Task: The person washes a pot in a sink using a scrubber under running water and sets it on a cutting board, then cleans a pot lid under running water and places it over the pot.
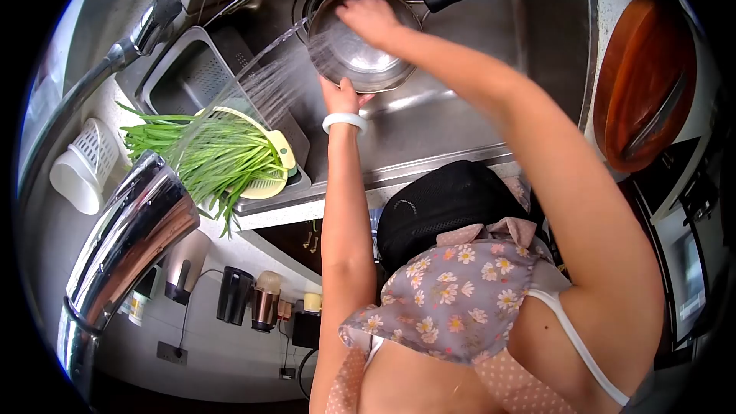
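A metal frying pan [376, 69] with a black handle is held tilted over the sink, and a spray of water runs into it from the left. My left hand [343, 95], below a white bangle, grips the pan's near rim, thumb on top. Inside the pan, my right hand [369, 21] presses its bent fingers against the far left inner wall; whether they hold anything is hidden.
Green stalks [222, 153] lie in a yellow-green colander [264, 186] left of the sink [452, 134]. Behind them is a grey perforated tray [188, 69]. A chrome faucet [126, 238] rises in the left foreground. At the right, a knife [658, 116] rests on a round wooden board [636, 61].
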A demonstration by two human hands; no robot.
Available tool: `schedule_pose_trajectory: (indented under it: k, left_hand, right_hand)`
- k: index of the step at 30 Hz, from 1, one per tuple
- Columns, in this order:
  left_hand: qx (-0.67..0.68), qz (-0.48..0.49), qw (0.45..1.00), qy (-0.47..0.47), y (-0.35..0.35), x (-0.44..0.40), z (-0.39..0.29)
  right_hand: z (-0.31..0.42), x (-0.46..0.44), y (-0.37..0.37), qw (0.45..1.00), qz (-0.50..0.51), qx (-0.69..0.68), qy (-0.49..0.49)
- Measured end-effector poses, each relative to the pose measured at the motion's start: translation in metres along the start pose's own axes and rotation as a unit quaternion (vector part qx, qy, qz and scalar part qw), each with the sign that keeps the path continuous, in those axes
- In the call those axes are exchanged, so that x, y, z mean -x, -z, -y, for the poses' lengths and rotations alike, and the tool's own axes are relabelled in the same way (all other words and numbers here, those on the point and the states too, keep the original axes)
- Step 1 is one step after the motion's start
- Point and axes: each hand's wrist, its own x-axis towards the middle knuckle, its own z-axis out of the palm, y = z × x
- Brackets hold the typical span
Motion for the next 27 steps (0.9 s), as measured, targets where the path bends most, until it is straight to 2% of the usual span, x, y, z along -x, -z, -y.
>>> schedule_pose_trajectory:
  k: [2,3,4,6,9,12,15,18,19,22,23,25,27]
  left_hand:
    - [0.006,0.006,1.0,0.0,0.002,-0.003,0.002]
    - [-0.001,-0.012,1.0,0.0,0.0,-0.002,0.001]
    - [-0.001,-0.007,1.0,-0.003,0.0,-0.004,-0.002]
    - [-0.003,0.005,1.0,-0.007,0.002,-0.004,-0.006]
    - [-0.016,-0.012,1.0,-0.009,-0.006,0.01,-0.011]
    - [-0.013,-0.025,0.998,-0.055,-0.006,0.003,0.004]
    - [-0.01,-0.039,0.997,-0.067,-0.009,0.004,0.002]
    - [-0.021,-0.025,0.998,-0.05,-0.003,-0.005,0.003]
    - [-0.024,-0.018,0.999,-0.043,-0.001,-0.008,0.003]
    - [-0.035,-0.044,0.995,-0.086,-0.008,-0.001,0.005]
    - [-0.068,-0.066,0.979,-0.179,-0.006,-0.012,0.017]
    - [-0.045,-0.08,0.988,-0.128,-0.009,-0.009,0.021]
    - [-0.055,-0.084,0.989,-0.11,-0.01,-0.004,0.014]
  right_hand:
    - [0.02,-0.004,-0.03,0.993,-0.095,0.039,0.05]
    - [0.034,-0.003,-0.041,0.995,-0.097,0.005,0.005]
    - [0.036,0.003,-0.05,0.996,-0.078,-0.009,0.042]
    - [0.023,0.022,-0.043,0.982,0.031,-0.053,0.181]
    - [-0.001,0.046,-0.021,0.941,0.241,0.098,0.217]
    - [-0.012,0.031,0.005,0.964,0.227,0.091,0.101]
    - [-0.002,0.001,-0.013,0.992,-0.03,0.066,0.107]
    - [0.027,-0.007,-0.05,0.994,-0.076,0.028,0.071]
    - [0.03,0.002,-0.052,0.991,-0.037,0.041,0.122]
    - [0.016,0.032,-0.035,0.97,0.12,-0.045,0.204]
    - [0.012,0.029,-0.026,0.964,0.166,-0.047,0.203]
    - [0.008,0.03,-0.015,0.944,0.26,-0.057,0.193]
    - [0.015,0.021,-0.028,0.98,0.08,-0.09,0.156]
